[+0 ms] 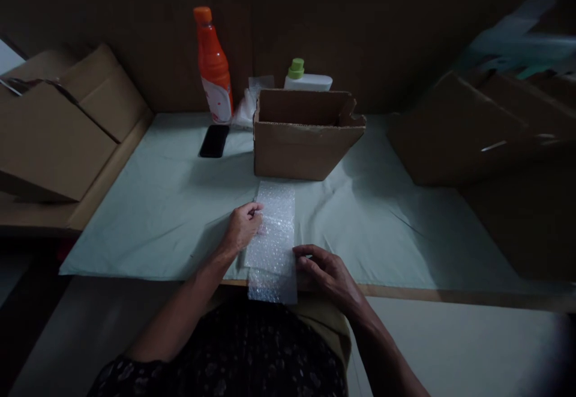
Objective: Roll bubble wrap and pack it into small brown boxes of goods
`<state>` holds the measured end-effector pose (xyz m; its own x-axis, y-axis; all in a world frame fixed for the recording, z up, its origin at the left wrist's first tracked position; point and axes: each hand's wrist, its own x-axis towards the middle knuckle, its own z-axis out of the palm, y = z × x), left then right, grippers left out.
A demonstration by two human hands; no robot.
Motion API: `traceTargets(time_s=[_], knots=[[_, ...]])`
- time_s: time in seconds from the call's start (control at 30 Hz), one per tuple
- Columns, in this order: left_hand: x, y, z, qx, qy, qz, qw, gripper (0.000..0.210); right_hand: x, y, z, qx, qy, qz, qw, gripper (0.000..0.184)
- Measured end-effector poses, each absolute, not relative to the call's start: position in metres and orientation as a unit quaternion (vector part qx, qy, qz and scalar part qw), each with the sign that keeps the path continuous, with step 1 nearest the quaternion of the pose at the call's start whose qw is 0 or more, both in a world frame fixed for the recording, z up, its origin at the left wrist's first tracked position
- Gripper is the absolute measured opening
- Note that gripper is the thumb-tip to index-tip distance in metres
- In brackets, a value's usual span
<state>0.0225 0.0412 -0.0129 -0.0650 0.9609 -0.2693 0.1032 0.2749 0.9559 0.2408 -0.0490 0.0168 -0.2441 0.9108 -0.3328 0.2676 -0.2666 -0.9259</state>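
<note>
A strip of clear bubble wrap (272, 235) lies across the near part of the cloth, with its lower end hanging over the table's front edge. It looks layered or folded, since a second edge shows near the bottom. My left hand (243, 227) is at its left side, fingers curled closed on that edge. At the right edge is my right hand (326, 274), its index fingertip touching or very close to the wrap and its thumb slightly apart. Just beyond the wrap stands an open-topped cardboard box (297, 151); its inside bottom is hidden.
A pale green cloth (180, 187) covers the table. Behind are a black phone (214, 141), an orange bottle (215, 61), a clear plastic bag (245, 109) and a white bottle with a green cap (296, 68). Cardboard boxes flank both sides, left (49, 139) and right (454, 127).
</note>
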Motion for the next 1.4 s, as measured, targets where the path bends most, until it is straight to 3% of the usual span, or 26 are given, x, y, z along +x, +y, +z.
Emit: traceTargets(time_s=[0.27,0.53,0.77,0.87,0.93,1.03,1.07,1.13,1.27,1.4], knots=[[0.021,0.039,-0.009,0.474,0.614,0.382,0.502,0.04,0.237,-0.092,0.021,-0.532,-0.552,0.599,0.231,0.05],[0.019,0.034,0.007,0.554,0.614,0.333,0.453,0.042,0.22,-0.1,0.004,-0.549,-0.404,0.662,0.31,0.052],[0.002,0.003,0.032,0.725,0.595,0.267,0.222,0.042,0.217,-0.099,0.011,-0.534,-0.317,0.698,0.356,0.043],[-0.016,-0.019,0.034,0.802,0.483,0.245,0.253,0.039,0.216,-0.099,0.011,-0.533,-0.291,0.708,0.36,0.043],[-0.027,-0.034,0.033,0.836,0.404,0.201,0.312,0.052,0.216,-0.099,0.01,-0.526,-0.273,0.716,0.367,0.043],[-0.035,-0.051,0.028,0.853,0.351,0.15,0.356,0.097,0.215,-0.098,0.009,-0.506,-0.247,0.728,0.391,0.043],[-0.034,-0.054,0.024,0.854,0.353,0.157,0.347,0.102,0.214,-0.097,0.009,-0.499,-0.237,0.731,0.401,0.044],[-0.029,-0.057,0.016,0.852,0.369,0.208,0.308,0.09,0.212,-0.096,0.009,-0.486,-0.221,0.736,0.415,0.044],[-0.015,-0.051,-0.001,0.825,0.375,0.352,0.235,0.04,0.211,-0.096,0.012,-0.464,-0.209,0.745,0.431,0.045],[-0.009,-0.044,-0.006,0.785,0.401,0.399,0.253,0.025,0.218,-0.097,0.013,-0.456,-0.247,0.724,0.455,0.049]])
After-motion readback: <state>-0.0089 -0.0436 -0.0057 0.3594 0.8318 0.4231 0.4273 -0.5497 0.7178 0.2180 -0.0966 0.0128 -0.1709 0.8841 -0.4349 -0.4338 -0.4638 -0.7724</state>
